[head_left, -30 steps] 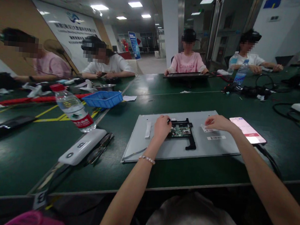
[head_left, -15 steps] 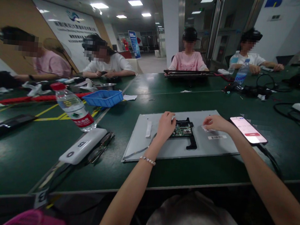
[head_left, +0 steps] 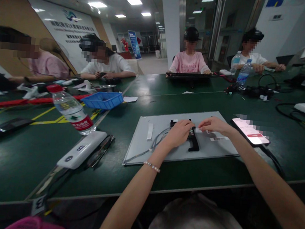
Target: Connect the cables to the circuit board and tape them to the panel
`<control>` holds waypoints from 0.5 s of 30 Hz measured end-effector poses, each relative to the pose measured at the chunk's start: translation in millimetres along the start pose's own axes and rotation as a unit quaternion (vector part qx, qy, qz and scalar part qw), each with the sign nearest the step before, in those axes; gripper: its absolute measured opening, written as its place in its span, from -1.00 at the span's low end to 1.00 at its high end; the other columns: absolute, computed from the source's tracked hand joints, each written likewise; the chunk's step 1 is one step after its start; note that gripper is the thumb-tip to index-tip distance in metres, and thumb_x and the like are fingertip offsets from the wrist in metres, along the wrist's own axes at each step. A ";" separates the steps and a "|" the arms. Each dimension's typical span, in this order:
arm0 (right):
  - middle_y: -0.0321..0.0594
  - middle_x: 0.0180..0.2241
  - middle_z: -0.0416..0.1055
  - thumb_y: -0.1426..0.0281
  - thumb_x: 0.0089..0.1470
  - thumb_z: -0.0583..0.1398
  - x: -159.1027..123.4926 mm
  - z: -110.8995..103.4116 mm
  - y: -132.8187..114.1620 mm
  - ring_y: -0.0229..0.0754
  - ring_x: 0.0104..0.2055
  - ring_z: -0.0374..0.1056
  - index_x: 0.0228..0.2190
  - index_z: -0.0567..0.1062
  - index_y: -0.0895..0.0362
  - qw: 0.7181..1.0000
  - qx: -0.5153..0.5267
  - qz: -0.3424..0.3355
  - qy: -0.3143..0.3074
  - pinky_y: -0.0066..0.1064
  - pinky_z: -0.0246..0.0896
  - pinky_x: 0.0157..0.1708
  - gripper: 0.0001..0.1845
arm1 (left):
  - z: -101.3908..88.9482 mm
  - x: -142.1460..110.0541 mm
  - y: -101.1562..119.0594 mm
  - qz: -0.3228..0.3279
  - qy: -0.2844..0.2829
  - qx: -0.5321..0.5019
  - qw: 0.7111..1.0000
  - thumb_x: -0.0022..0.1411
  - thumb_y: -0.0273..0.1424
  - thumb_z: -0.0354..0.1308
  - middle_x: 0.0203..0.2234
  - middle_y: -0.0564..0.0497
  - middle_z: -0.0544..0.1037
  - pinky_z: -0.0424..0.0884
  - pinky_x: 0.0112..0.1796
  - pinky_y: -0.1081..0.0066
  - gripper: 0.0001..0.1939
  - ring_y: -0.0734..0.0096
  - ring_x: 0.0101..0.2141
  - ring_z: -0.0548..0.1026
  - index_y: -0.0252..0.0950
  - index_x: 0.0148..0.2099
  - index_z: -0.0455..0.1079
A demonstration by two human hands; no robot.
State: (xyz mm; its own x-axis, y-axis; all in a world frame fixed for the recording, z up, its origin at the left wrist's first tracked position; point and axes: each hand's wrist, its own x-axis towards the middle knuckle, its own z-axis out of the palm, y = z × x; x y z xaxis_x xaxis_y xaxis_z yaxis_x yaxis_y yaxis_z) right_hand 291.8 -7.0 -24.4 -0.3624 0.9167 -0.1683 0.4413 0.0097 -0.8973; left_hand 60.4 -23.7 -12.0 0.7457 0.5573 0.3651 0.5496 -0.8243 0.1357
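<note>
A grey flat panel (head_left: 135,147) lies on the green table in front of me. On its middle sits a black bracket (head_left: 194,144) around a circuit board, mostly covered by my left hand (head_left: 180,132). That hand's fingers are bent together over the board; what is in them is hidden. Just right of the bracket, my right hand (head_left: 216,125) has thumb and fingers pinched, close to the left fingertips. A small whitish piece (head_left: 198,130) shows by the right fingertips, too small to name. Thin grey cables (head_left: 153,143) run from under my left hand across the panel.
Right of the panel lies a lit phone (head_left: 250,131) with a cable. To the left are a white power bank (head_left: 82,149), glasses (head_left: 100,152), a water bottle (head_left: 73,111) and a blue basket (head_left: 104,100). Several people sit around the table.
My left hand has moved right across the circuit board, uncovering more cable. My right hand has shifted slightly left, so the two hands' fingertips are now close together.
</note>
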 end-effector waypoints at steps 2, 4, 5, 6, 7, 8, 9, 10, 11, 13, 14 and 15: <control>-0.19 -0.34 0.52 0.31 -0.13 0.29 -0.4 4.0 -2.8 -0.23 -0.33 0.38 -0.30 0.57 0.12 1.000 0.002 0.000 -0.007 -0.48 0.17 -0.46 -0.72 | -1.2 0.1 0.3 0.012 -0.002 -0.002 1.000 0.26 -0.61 -0.14 -0.03 -0.10 0.38 0.24 0.07 0.27 -0.63 0.30 0.00 0.32 -0.32 0.04 0.33; -0.20 -0.33 0.53 0.32 -0.14 0.29 -1.4 7.7 -6.0 -0.23 -0.32 0.38 -0.30 0.57 0.12 1.000 -0.009 0.003 -0.011 -0.48 0.19 -0.43 -0.72 | -1.7 0.4 1.6 0.028 -0.004 -0.005 1.000 0.26 -0.60 -0.13 -0.03 -0.09 0.38 0.23 0.07 0.27 -0.63 0.30 0.01 0.31 -0.30 0.02 0.36; -0.21 -0.32 0.53 0.33 -0.15 0.28 -2.0 9.2 -7.5 -0.24 -0.32 0.39 -0.31 0.57 0.12 1.000 -0.017 0.005 -0.011 -0.48 0.21 -0.42 -0.73 | -1.5 0.4 2.4 0.035 -0.007 -0.005 0.999 0.26 -0.59 -0.12 -0.04 -0.09 0.38 0.23 0.07 0.26 -0.64 0.29 0.01 0.31 -0.29 0.01 0.37; -0.21 -0.32 0.53 0.34 -0.15 0.28 -2.5 10.6 -8.7 -0.24 -0.31 0.39 -0.31 0.57 0.11 1.000 -0.024 0.006 -0.009 -0.48 0.22 -0.40 -0.74 | -1.1 0.5 3.2 0.039 -0.010 -0.006 0.999 0.26 -0.59 -0.12 -0.04 -0.08 0.39 0.23 0.07 0.25 -0.64 0.28 0.02 0.31 -0.27 0.00 0.39; -0.21 -0.32 0.53 0.35 -0.15 0.28 -2.8 11.6 -9.6 -0.24 -0.31 0.39 -0.32 0.57 0.12 1.000 -0.029 0.004 -0.008 -0.47 0.23 -0.39 -0.74 | -0.5 0.5 4.0 0.041 -0.015 -0.005 0.999 0.26 -0.58 -0.11 -0.05 -0.08 0.39 0.23 0.07 0.24 -0.65 0.27 0.02 0.31 -0.26 -0.01 0.41; -0.21 -0.33 0.54 0.36 -0.15 0.27 -2.9 12.5 -10.1 -0.23 -0.31 0.40 -0.32 0.57 0.12 0.999 -0.032 -0.001 -0.008 -0.47 0.24 -0.38 -0.75 | 0.1 0.4 4.6 0.042 -0.021 -0.005 0.999 0.26 -0.57 -0.10 -0.06 -0.07 0.40 0.23 0.07 0.23 -0.65 0.26 0.02 0.31 -0.25 -0.03 0.42; -0.21 -0.33 0.54 0.37 -0.15 0.27 -2.7 13.3 -10.4 -0.22 -0.31 0.41 -0.32 0.58 0.12 0.999 -0.032 -0.008 -0.008 -0.46 0.25 -0.36 -0.76 | 0.6 0.3 5.0 0.041 -0.027 -0.005 0.999 0.26 -0.56 -0.09 -0.06 -0.07 0.40 0.24 0.06 0.23 -0.66 0.26 0.01 0.31 -0.24 -0.05 0.43; -0.21 -0.34 0.54 0.38 -0.14 0.26 -2.1 14.0 -10.4 -0.21 -0.30 0.42 -0.33 0.58 0.12 0.999 -0.031 -0.015 -0.006 -0.45 0.27 -0.33 -0.76 | 0.9 0.2 5.4 0.039 -0.032 -0.004 0.999 0.25 -0.56 -0.09 -0.07 -0.07 0.40 0.24 0.06 0.23 -0.66 0.26 0.01 0.32 -0.24 -0.06 0.44; -0.21 -0.35 0.55 0.39 -0.14 0.25 -1.2 14.7 -10.1 -0.20 -0.29 0.43 -0.34 0.58 0.12 0.999 -0.031 -0.022 -0.002 -0.44 0.29 -0.29 -0.78 | 1.0 0.0 5.6 0.037 -0.036 -0.003 0.999 0.25 -0.55 -0.09 -0.07 -0.07 0.40 0.24 0.06 0.23 -0.66 0.26 0.01 0.32 -0.24 -0.06 0.45; -0.21 -0.35 0.55 0.41 -0.14 0.24 1.2 16.0 -8.8 -0.18 -0.27 0.44 -0.36 0.58 0.13 0.999 -0.038 -0.032 0.006 -0.40 0.31 -0.21 -0.80 | 0.9 -0.2 5.8 0.031 -0.039 -0.001 0.999 0.25 -0.54 -0.09 -0.08 -0.07 0.41 0.24 0.06 0.22 -0.66 0.25 0.01 0.33 -0.23 -0.07 0.46; -0.21 -0.34 0.55 0.42 -0.14 0.24 2.8 16.7 -7.6 -0.17 -0.26 0.45 -0.36 0.58 0.13 0.998 -0.045 -0.036 0.009 -0.38 0.32 -0.18 -0.80 | 0.7 -0.3 5.8 0.029 -0.040 -0.001 0.999 0.26 -0.53 -0.09 -0.08 -0.08 0.41 0.25 0.05 0.21 -0.66 0.24 0.01 0.33 -0.23 -0.07 0.46; -0.21 -0.34 0.56 0.43 -0.15 0.24 4.5 17.2 -6.0 -0.17 -0.26 0.45 -0.36 0.58 0.13 0.998 -0.051 -0.040 0.010 -0.37 0.32 -0.16 -0.79 | 0.7 -0.3 5.7 0.028 -0.040 -0.001 0.999 0.25 -0.52 -0.09 -0.08 -0.08 0.41 0.25 0.05 0.21 -0.67 0.24 0.00 0.33 -0.23 -0.07 0.46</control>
State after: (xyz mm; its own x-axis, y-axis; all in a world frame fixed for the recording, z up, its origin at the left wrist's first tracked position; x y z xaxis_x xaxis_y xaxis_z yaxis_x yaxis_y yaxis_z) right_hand 273.4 -9.9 -26.8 -0.3843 0.9190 -0.0880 0.4931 0.1237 -0.8611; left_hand 63.6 -28.5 -12.0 0.8029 0.5169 0.2970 0.5062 -0.8542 0.1183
